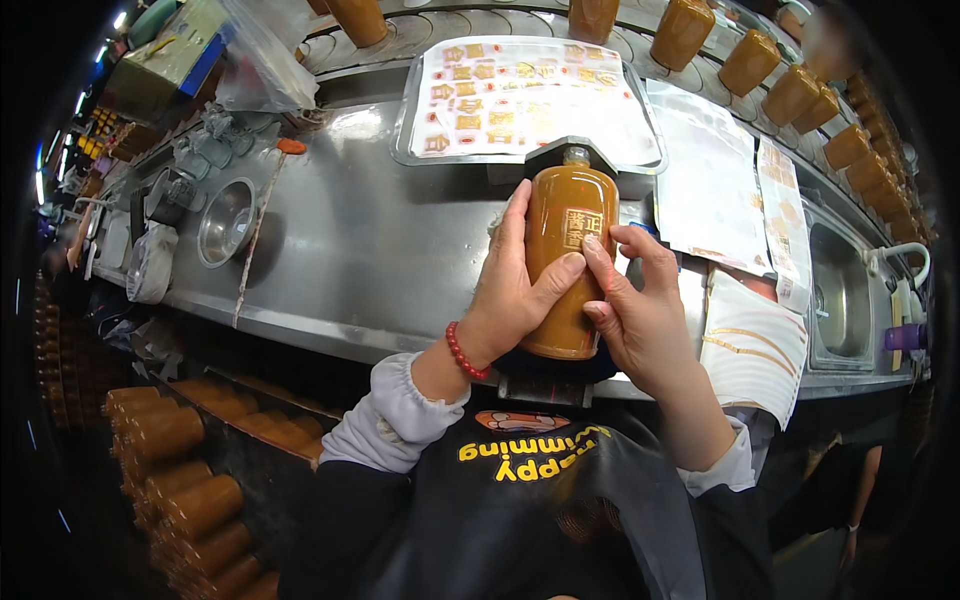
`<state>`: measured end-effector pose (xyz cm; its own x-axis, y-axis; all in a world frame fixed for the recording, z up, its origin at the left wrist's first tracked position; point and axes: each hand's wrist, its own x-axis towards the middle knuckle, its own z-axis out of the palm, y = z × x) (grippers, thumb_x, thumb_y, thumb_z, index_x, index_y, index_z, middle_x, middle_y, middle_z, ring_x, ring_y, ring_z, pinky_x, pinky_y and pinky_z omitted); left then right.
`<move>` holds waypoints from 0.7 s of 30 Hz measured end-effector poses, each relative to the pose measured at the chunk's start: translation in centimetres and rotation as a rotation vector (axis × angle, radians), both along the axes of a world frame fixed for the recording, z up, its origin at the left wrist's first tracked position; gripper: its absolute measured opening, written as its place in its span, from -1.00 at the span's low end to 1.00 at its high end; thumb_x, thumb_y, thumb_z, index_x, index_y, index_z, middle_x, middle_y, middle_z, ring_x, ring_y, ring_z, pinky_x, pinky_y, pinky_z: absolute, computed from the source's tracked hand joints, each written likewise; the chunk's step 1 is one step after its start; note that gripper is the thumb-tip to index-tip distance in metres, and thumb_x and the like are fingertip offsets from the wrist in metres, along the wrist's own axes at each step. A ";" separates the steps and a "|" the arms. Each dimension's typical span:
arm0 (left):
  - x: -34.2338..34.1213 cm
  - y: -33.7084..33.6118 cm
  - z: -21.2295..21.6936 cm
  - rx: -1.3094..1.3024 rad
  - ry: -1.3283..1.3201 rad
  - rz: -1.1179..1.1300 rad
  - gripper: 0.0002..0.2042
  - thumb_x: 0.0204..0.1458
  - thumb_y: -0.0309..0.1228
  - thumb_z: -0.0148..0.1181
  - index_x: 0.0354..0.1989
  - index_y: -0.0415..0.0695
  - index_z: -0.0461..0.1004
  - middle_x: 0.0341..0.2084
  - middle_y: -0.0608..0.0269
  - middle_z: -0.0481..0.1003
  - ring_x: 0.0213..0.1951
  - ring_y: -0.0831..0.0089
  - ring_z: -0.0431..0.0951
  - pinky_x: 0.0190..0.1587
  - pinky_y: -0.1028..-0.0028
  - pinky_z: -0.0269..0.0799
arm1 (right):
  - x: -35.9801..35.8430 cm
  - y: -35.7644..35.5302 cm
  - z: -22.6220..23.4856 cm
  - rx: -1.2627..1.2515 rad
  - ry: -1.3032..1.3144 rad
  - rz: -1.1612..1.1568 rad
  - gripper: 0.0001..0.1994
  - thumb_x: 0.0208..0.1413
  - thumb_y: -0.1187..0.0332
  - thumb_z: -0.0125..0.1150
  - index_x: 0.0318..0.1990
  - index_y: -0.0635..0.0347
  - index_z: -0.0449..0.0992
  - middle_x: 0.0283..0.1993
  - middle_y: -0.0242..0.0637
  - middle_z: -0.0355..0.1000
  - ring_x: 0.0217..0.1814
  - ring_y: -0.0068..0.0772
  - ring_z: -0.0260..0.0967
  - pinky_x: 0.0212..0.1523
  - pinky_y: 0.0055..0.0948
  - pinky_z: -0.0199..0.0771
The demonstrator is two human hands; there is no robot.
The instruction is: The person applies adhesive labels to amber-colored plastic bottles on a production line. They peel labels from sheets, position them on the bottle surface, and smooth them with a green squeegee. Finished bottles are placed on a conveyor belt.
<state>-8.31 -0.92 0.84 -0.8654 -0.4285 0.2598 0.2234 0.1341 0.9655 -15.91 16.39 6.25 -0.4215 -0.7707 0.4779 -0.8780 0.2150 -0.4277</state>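
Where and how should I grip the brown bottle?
Probably the wide body of the brown bottle, from its left: that rounded side suits a cupped palm, as the left hand shows, while the right hand partly covers the gold label. The narrow neck offers less hold.

Stainless-steel table [350, 230], wide, front edge bowed by lens, whitish glare toward back left. Steel sink [838, 305] let into right end, pale curved tap [908, 248] at its right side. Slatted grey conveyor [480, 24] along the back, bending down toward the right. Brownish box [150, 75] at upper left, blue on one side. White strip lights [40, 186] far left, bright against dim room. Below table: mostly dark, floor details too murky to tell.
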 end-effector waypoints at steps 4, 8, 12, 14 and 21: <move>-0.1 0.1 0.0 -0.034 -0.014 -0.001 -0.08 0.14 -0.04 0.27 0.42 -0.45 -0.08 0.22 -0.33 0.26 0.27 -0.05 0.27 0.35 0.16 0.12 | -0.2 0.2 -0.3 -0.010 -0.015 -0.006 -0.48 0.09 0.31 0.33 0.26 0.08 0.48 0.22 -0.03 0.26 0.17 0.00 0.28 0.19 -0.11 0.30; -0.2 0.1 -0.2 -0.015 -0.007 -0.011 -0.07 0.13 -0.03 0.27 0.43 -0.46 -0.09 0.23 -0.33 0.25 0.28 -0.04 0.26 0.36 0.16 0.11 | -0.2 0.2 -0.3 -0.013 -0.004 -0.005 -0.47 0.08 0.32 0.35 0.26 0.08 0.47 0.22 -0.02 0.26 0.17 0.01 0.28 0.19 -0.10 0.31; 0.0 0.0 0.1 -0.015 -0.016 -0.015 -0.06 0.13 -0.02 0.27 0.43 -0.45 -0.09 0.25 -0.32 0.23 0.28 -0.04 0.25 0.37 0.16 0.10 | -0.4 0.2 -0.2 -0.027 -0.019 0.002 -0.46 0.08 0.32 0.35 0.26 0.11 0.47 0.21 -0.02 0.27 0.15 -0.01 0.29 0.15 -0.11 0.34; 0.1 -0.1 0.1 -0.015 -0.023 -0.019 -0.05 0.12 -0.01 0.27 0.44 -0.44 -0.10 0.25 -0.32 0.22 0.29 -0.04 0.25 0.37 0.17 0.09 | -0.7 0.1 -0.4 -0.063 -0.047 0.001 -0.45 0.08 0.32 0.35 0.27 0.13 0.46 0.21 -0.02 0.27 0.13 -0.02 0.29 0.13 -0.13 0.37; 0.1 -0.3 0.1 0.011 -0.033 -0.049 -0.04 0.13 0.00 0.27 0.44 -0.45 -0.10 0.27 -0.30 0.21 0.32 0.01 0.23 0.37 0.20 0.11 | -1.2 0.4 -0.3 -0.025 -0.084 -0.015 -0.42 0.06 0.32 0.38 0.29 0.14 0.43 0.23 -0.03 0.26 0.11 -0.01 0.29 0.12 -0.14 0.40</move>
<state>-8.22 -1.26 0.98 -0.8933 -0.3883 0.2262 0.1972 0.1135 0.9738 -17.11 16.81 5.98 -0.4727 -0.7522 0.4591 -0.8354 0.2166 -0.5052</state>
